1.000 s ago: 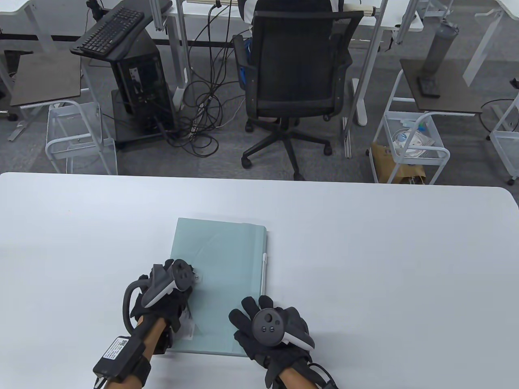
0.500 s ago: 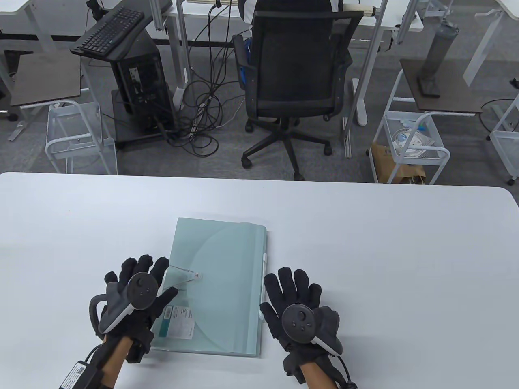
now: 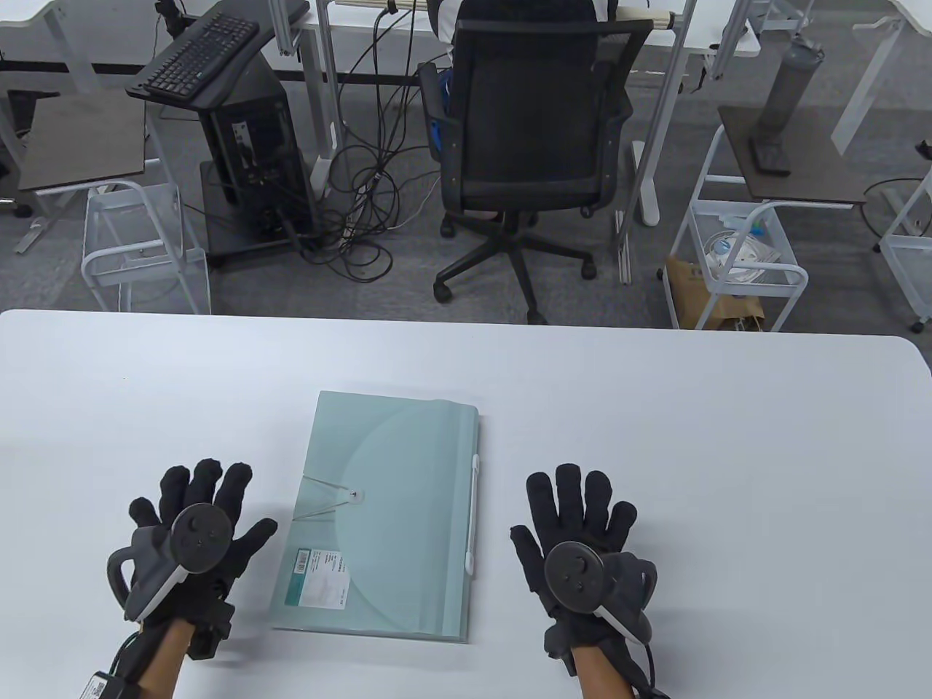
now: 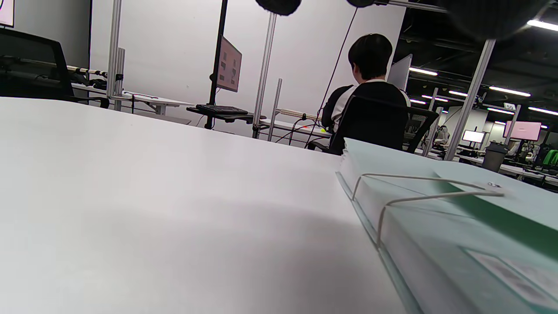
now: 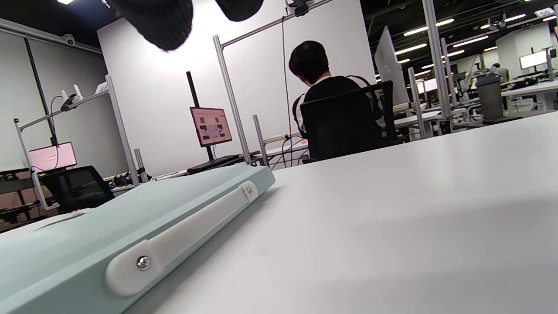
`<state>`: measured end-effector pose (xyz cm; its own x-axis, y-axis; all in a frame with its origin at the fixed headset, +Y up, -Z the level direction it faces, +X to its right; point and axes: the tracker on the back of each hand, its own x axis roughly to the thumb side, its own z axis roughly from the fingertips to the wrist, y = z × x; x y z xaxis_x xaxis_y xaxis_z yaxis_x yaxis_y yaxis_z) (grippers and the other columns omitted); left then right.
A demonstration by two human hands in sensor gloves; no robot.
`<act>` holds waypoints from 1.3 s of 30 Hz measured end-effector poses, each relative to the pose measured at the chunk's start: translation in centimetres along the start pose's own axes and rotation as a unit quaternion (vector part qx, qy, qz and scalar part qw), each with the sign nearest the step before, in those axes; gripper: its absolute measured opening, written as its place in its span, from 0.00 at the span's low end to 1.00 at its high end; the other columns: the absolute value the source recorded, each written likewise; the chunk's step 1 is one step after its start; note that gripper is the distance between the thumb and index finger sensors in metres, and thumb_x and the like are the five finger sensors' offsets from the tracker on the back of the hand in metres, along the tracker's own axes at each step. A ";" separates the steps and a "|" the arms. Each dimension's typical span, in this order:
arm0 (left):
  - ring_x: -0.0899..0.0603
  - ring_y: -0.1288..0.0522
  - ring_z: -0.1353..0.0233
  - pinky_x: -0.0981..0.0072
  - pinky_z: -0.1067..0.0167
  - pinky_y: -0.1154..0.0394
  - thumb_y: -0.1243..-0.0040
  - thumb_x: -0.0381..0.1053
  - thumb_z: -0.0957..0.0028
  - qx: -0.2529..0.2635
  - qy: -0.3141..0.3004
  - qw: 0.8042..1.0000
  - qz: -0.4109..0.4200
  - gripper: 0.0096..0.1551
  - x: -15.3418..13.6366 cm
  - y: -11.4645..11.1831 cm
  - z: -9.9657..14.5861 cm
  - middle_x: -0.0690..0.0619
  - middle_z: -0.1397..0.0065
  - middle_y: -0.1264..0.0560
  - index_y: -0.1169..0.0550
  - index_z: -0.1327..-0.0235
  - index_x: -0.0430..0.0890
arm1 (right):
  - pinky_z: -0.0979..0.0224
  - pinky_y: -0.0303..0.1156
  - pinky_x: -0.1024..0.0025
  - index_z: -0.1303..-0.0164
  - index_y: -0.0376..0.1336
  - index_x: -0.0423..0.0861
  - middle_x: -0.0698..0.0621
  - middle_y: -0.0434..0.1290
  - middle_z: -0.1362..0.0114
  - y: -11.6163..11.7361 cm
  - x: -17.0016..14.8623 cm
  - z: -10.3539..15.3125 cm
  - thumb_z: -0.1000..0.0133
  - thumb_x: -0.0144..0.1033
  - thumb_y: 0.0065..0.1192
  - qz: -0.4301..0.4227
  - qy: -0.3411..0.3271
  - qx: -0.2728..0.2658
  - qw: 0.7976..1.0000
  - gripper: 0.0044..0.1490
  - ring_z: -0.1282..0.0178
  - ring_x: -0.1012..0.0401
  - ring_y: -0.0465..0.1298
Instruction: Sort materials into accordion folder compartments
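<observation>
One pale green accordion folder (image 3: 386,510) lies flat, flap closed by elastic cord (image 3: 324,495).

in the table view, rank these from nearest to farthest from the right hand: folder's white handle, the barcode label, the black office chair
From the right hand:
1. White handle, on the accordion folder's right edge, just left of the hand.
2. Barcode label, on the folder's near-left corner.
3. Black office chair, on the floor beyond the table's far edge.

Beyond your white surface (image 3: 655,408) lies grey carpet (image 3: 582,291). A person sits at a far desk in a black mesh office chair (image 3: 535,138). To the far left stand a keyboard (image 3: 200,57) and a tangle of cables (image 3: 364,204); white wire carts (image 3: 735,262) stand right.
</observation>
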<state>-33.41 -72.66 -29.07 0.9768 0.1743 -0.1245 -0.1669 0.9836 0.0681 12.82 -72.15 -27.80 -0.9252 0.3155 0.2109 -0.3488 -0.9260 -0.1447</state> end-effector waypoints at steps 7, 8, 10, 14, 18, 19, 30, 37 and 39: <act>0.37 0.63 0.16 0.24 0.30 0.63 0.50 0.78 0.57 -0.011 0.005 1.000 0.001 0.49 -0.8 -0.3 -0.3 0.57 0.11 0.55 0.52 0.23 0.71 | 0.28 0.23 0.22 0.11 0.38 0.47 0.37 0.33 0.09 0.1 -0.5 0.0 0.29 0.51 0.49 0.007 0.013 0.005 1.000 0.43 0.18 0.32 0.26; 0.37 0.63 0.16 0.24 0.30 0.63 0.50 0.78 0.57 -0.010 0.005 1.000 -0.001 0.49 -0.8 -0.3 -0.3 0.57 0.11 0.55 0.52 0.23 0.71 | 0.28 0.24 0.22 0.11 0.38 0.47 0.38 0.33 0.09 0.1 -0.5 0.0 0.29 0.51 0.49 0.008 0.014 0.004 1.000 0.43 0.18 0.32 0.26; 0.37 0.63 0.15 0.24 0.30 0.63 0.50 0.78 0.57 -0.009 0.005 1.000 -0.001 0.49 -0.8 -0.3 -0.3 0.57 0.11 0.55 0.52 0.23 0.71 | 0.28 0.23 0.22 0.11 0.38 0.47 0.37 0.33 0.09 0.0 -0.5 0.1 0.29 0.51 0.49 0.007 0.015 0.004 1.000 0.43 0.18 0.32 0.27; 0.37 0.63 0.16 0.24 0.30 0.63 0.50 0.78 0.57 -0.009 0.009 1.000 -0.003 0.49 -1.0 -0.4 -0.4 0.57 0.11 0.55 0.52 0.23 0.71 | 0.28 0.24 0.22 0.11 0.38 0.47 0.37 0.33 0.09 0.0 -0.6 0.1 0.29 0.51 0.49 0.007 0.019 0.005 1.000 0.43 0.18 0.32 0.26; 0.37 0.63 0.16 0.24 0.30 0.63 0.50 0.78 0.57 -0.010 0.011 1.000 -0.005 0.49 -1.1 -0.4 -0.4 0.57 0.11 0.55 0.52 0.23 0.71 | 0.28 0.24 0.22 0.11 0.38 0.47 0.37 0.33 0.09 -0.1 -0.7 0.1 0.29 0.51 0.49 0.006 0.022 0.005 1.000 0.43 0.18 0.32 0.26; 0.37 0.63 0.16 0.24 0.30 0.63 0.50 0.78 0.57 -0.010 0.013 1.000 -0.005 0.49 -1.1 -0.4 -0.4 0.57 0.11 0.55 0.52 0.23 0.71 | 0.28 0.24 0.22 0.11 0.38 0.47 0.37 0.33 0.09 -0.1 -0.8 0.1 0.29 0.51 0.49 0.007 0.022 0.006 1.000 0.43 0.18 0.31 0.26; 0.36 0.63 0.16 0.24 0.30 0.63 0.49 0.78 0.57 -0.009 0.018 1.000 -0.007 0.49 -1.2 -0.3 -0.3 0.57 0.11 0.56 0.52 0.23 0.70 | 0.28 0.24 0.22 0.11 0.39 0.47 0.37 0.33 0.09 -0.1 -1.0 0.1 0.28 0.50 0.49 0.004 0.023 0.005 1.000 0.42 0.19 0.31 0.26; 0.36 0.63 0.16 0.24 0.30 0.63 0.50 0.78 0.57 -0.006 0.024 1.000 -0.002 0.49 -1.4 -0.2 -0.2 0.57 0.11 0.56 0.52 0.23 0.70 | 0.28 0.24 0.22 0.11 0.39 0.47 0.37 0.33 0.09 0.0 -1.0 0.1 0.29 0.50 0.49 0.002 0.023 0.008 1.000 0.42 0.19 0.31 0.26; 0.36 0.63 0.16 0.24 0.30 0.63 0.50 0.78 0.57 -0.007 0.026 1.000 -0.002 0.49 -1.4 -0.2 -0.2 0.57 0.11 0.56 0.52 0.23 0.70 | 0.28 0.24 0.22 0.11 0.39 0.47 0.37 0.33 0.09 0.0 -1.0 0.1 0.29 0.50 0.49 0.000 0.022 0.009 1.000 0.42 0.19 0.31 0.27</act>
<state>-34.80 -73.08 -29.11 0.9689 0.1730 -0.1769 -0.1661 0.9847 0.0537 13.71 -72.51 -27.92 -0.9312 0.3240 0.1673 -0.3462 -0.9295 -0.1269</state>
